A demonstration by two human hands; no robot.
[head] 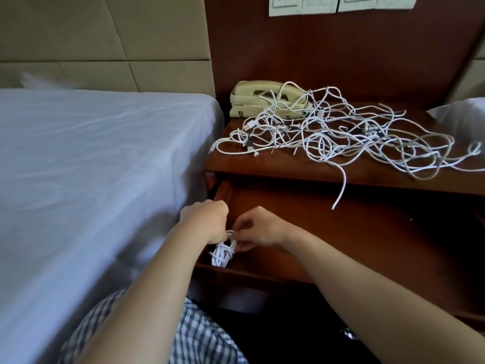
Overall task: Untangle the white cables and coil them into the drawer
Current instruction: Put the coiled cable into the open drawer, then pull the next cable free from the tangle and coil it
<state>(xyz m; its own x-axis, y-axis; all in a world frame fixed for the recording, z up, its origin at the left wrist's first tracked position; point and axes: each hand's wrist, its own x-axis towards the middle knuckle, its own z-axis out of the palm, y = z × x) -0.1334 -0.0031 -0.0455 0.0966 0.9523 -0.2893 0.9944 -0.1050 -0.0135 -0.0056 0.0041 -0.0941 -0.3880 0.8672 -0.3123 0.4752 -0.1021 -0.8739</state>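
A tangle of white cables [346,135] sprawls over the top of the wooden nightstand [275,166], and one loose end hangs over its front edge. Below it the drawer [354,240] stands pulled out. At the drawer's near left corner a small coiled white cable [222,254] is held upright. My left hand [206,220] grips the top of that coil from the left. My right hand [258,228] pinches the same coil from the right with its fingertips. The coil's top is hidden between my fingers.
A beige telephone [262,101] sits at the back left of the nightstand, partly under the cables. A bed with a white sheet [91,166] lies to the left. A white pillow [462,119] shows at the right edge. Checked fabric [199,334] covers my lap.
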